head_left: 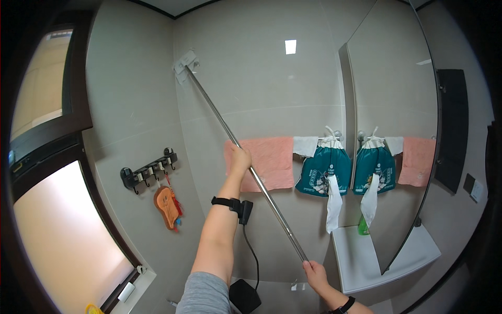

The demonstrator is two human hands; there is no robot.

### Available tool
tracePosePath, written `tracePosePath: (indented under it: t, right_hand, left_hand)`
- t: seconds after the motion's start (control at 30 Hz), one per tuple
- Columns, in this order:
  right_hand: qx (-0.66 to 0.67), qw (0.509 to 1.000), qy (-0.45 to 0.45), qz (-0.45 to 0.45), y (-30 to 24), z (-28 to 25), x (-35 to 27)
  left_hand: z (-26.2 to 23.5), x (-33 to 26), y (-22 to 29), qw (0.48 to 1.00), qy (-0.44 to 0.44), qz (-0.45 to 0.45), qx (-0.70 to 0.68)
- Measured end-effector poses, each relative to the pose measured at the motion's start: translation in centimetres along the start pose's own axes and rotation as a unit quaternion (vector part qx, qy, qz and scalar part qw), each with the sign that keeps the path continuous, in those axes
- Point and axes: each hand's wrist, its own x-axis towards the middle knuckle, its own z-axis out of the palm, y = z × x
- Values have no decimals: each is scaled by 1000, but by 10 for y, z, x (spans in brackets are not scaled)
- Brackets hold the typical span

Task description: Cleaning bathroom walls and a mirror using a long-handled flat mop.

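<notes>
Both hands on a long metal mop pole (246,162) that runs diag. from lower right up to the wall corner at upper left. Left hand (240,157) is raised high, fingers wrapped shut round the pole about mid-shaft, just in front of the pink towel (272,157). Right hand (315,273) is low, fingers closed round the pole's bottom end. The flat white mop head (184,65) is pressed against the tiled wall (251,89), up near the corner, tilted. Black strap w/ a small box and cable on the left wrist (232,204); dark band on the right wrist too.

Round about: teal drawstring bag (324,170) hangs on the rail beside the towel, a white cloth dangling below it. Mirror (397,104) at right repeats bag & towel. Black hook rack (149,172) on the left wall, an orange item under it. Frosted window (68,235) lower left.
</notes>
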Motion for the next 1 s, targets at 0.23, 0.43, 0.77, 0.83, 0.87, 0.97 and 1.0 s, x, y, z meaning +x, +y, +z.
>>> tracePosePath:
  t: [0.23,0.43,0.77,0.83,0.87,0.97,1.0]
  right_hand:
    - [-28,998,-20,48,35,-32,-36]
    - [36,994,-31,101,97,-76,-131]
    - [-79,970,-56,224,130,-144,-272]
    - [-96,971,-48,214,128,-154,-285]
    - [-113,972,-37,201,128,-160,-289]
    - [-145,953,-93,250,154,-180,-297]
    - [-147,952,-92,250,157,-187,-303]
  left_hand:
    - [10,-74,31,998,-2,-35,-51]
    - [39,-197,11,995,-43,-50,-69]
    - [59,-359,-22,972,-150,-170,-66]
    - [63,-376,-21,971,-141,-183,-57]
    - [66,-384,-20,971,-143,-185,-57]
    - [74,-402,-15,971,-142,-180,-64]
    - [78,-407,-14,966,-147,-194,-84]
